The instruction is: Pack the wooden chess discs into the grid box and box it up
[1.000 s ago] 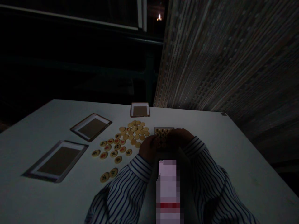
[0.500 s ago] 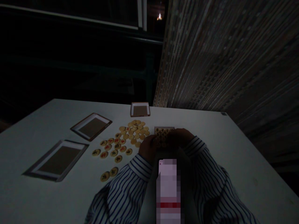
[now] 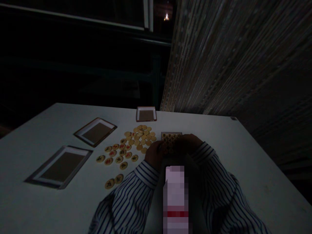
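Note:
A small box (image 3: 179,133) holds Chinese chess pieces (image 3: 170,140) laid close together, some with dark characters facing up. My left hand (image 3: 155,153) is at its near left corner, fingers curled against the side. Over the right part of the box lies my right hand (image 3: 188,143), closed, its fingertips lost in shadow. Whether a piece is between those fingers cannot be made out. Left of the box, many loose chess pieces (image 3: 143,137) spread over the table, plain backs up near the box, red and black characters up farther left.
Two shallow trays or lids (image 3: 64,166) (image 3: 96,132) lie on the left of the white table (image 3: 231,169), and a smaller lid (image 3: 146,114) at its far edge. A partly pixelated phone (image 3: 175,188) shows between my forearms. A string curtain (image 3: 207,58) hangs behind the right side.

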Motion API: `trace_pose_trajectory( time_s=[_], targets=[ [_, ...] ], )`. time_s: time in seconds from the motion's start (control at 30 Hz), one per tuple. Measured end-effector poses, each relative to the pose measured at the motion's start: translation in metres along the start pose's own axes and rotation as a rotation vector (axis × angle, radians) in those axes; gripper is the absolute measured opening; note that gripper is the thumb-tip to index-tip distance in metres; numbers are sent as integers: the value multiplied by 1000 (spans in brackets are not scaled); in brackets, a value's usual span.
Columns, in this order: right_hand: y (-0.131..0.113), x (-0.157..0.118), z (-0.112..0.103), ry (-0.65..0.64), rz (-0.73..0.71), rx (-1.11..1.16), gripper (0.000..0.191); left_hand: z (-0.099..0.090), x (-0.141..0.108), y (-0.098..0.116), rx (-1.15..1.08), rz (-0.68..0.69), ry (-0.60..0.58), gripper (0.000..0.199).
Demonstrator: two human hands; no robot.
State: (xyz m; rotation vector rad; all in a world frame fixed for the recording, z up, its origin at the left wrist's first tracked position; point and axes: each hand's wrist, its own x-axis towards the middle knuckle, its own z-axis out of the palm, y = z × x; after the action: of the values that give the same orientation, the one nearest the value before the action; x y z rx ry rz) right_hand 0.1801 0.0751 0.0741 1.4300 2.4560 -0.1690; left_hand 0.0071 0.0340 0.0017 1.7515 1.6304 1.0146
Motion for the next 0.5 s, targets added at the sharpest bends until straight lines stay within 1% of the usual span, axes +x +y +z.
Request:
trace_pose_trajectory(
  time_s=[0.13, 0.33, 0.5],
  targets=[
    [-1, -1, -1, -9, 2, -8, 29, 1, 0, -1, -7, 10, 19, 27],
    [-1, -2, -1, 8, 0, 7, 31, 0, 0, 1, 16, 2, 12, 27],
    [-1, -1, -1, -26, 10, 22, 31, -1, 0, 2, 13, -12, 1, 28]
  ],
)
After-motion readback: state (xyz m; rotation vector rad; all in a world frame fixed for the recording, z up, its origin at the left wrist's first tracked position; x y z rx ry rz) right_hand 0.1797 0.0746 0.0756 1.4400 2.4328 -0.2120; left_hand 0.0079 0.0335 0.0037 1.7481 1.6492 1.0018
